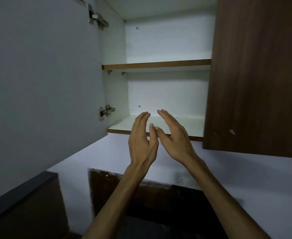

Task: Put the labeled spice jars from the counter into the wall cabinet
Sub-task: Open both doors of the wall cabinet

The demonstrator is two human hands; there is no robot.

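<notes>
Now left hand (142, 138), right hand (173, 135), below cabinet (159, 122)

White-lined wall cabinet (167, 94): left door (38, 83) swung wide, the opening unblocked from the front. Closed brown wood-grain door (255, 75) bounds the right side. Brown-edged middle shelf (156, 64) caps the lower bay. White bottom shelf (185, 125) shows bare surface to its back edge. Metal hinge (106, 112) protrudes at the left front corner. Both hands (159, 135) hover at the bottom shelf's front edge, fingers straight.
</notes>
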